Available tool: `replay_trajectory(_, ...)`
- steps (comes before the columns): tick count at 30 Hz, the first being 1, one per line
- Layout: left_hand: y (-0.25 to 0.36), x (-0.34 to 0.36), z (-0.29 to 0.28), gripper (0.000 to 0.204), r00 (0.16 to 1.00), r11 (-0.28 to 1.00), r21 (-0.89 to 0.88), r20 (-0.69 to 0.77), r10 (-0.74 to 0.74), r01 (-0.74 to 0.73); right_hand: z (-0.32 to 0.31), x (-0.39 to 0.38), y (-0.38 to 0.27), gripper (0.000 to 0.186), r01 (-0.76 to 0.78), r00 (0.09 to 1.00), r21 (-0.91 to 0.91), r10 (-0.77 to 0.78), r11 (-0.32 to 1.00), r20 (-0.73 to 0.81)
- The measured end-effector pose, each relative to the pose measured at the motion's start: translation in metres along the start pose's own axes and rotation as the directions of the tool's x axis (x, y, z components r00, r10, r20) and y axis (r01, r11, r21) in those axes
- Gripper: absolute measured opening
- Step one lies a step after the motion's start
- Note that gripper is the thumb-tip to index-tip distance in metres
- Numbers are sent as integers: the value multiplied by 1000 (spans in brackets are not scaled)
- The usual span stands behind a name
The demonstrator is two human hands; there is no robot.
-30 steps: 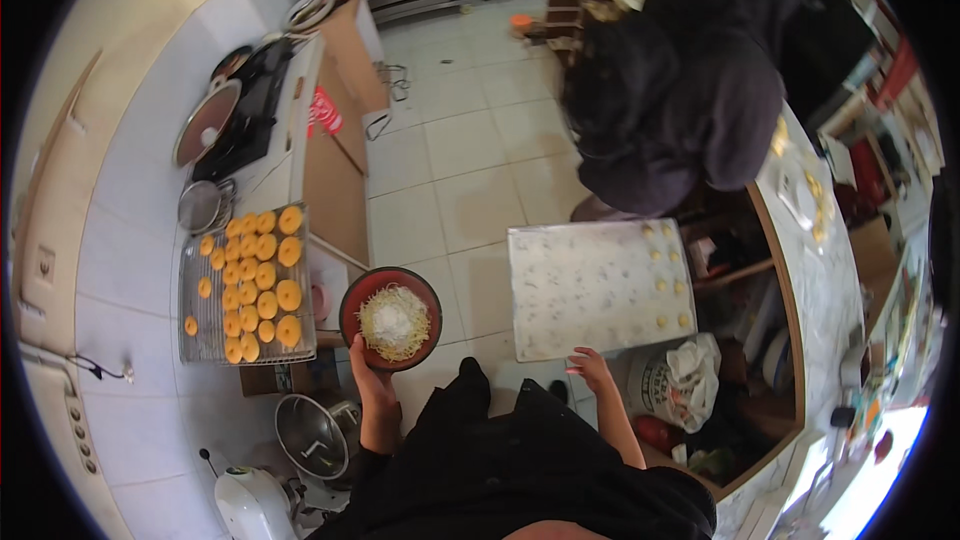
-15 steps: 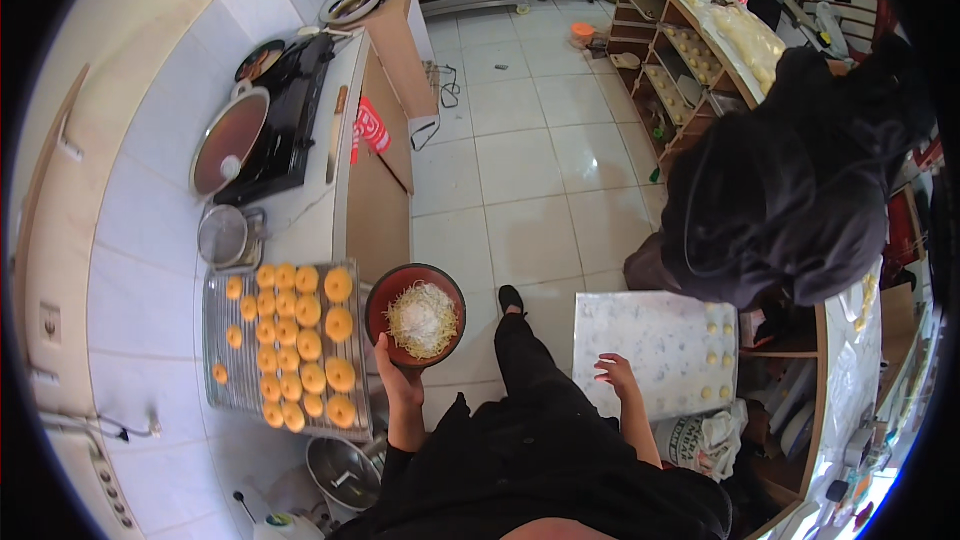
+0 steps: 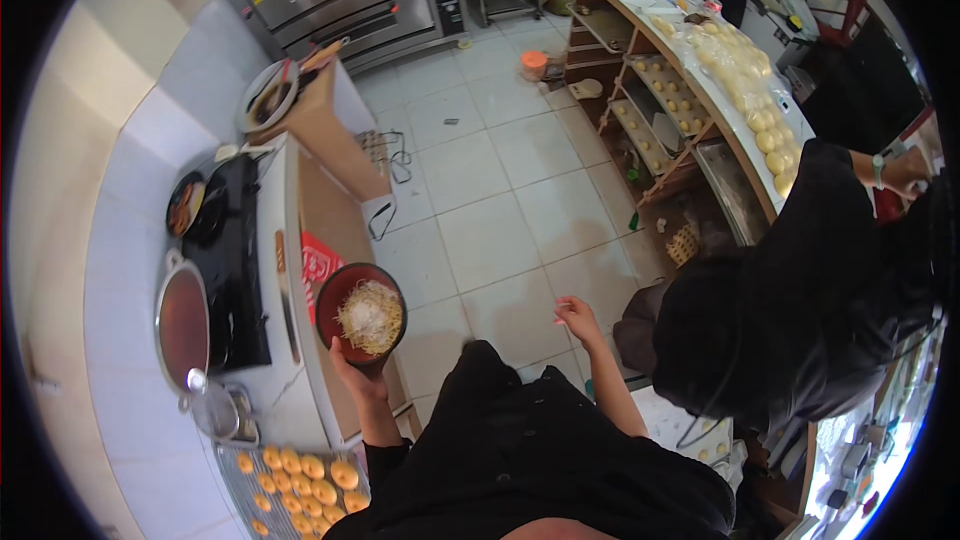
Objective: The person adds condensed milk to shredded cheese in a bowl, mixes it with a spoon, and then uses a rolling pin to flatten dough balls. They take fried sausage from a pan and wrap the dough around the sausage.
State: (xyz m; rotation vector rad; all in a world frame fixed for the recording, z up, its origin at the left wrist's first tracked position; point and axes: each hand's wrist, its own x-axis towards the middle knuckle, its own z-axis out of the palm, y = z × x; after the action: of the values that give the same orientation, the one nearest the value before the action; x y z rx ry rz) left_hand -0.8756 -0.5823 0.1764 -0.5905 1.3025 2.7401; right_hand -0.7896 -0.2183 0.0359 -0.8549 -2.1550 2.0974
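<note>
My left hand (image 3: 355, 378) carries a dark reddish-brown bowl (image 3: 333, 298), gripping it from below at its near side. In the bowl lies a heap of pale yellow shreds (image 3: 370, 318) topped with white powder. My right hand (image 3: 576, 316) hangs in the air above the tiled floor, holding nothing, its fingers loosely apart. At the lower left, golden ring-shaped doughnuts (image 3: 323, 492) rest in rows on a wire rack (image 3: 236, 485).
On the left counter are a black stove (image 3: 235, 290), a wide pan (image 3: 183, 320) of brownish liquid and a strainer (image 3: 218, 410). Ovens (image 3: 345, 0) stand at the back. A person in dark clothes (image 3: 760, 310) is close on my right, beside a shelved counter (image 3: 605, 60) bearing dough balls (image 3: 770, 140).
I have moved forward: stove and ovens appear nearer, and the doughnut rack has slid toward the lower edge. The bowl stays in my left hand. The person's hand now shows at the right.
</note>
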Motion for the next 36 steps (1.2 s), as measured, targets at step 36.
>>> replay_trajectory(36, -93, 737, 730, 55, 988, 983, 148, 98, -120, 105, -221, 606, -321, 34, -635, 616, -45, 541, 771, 573)
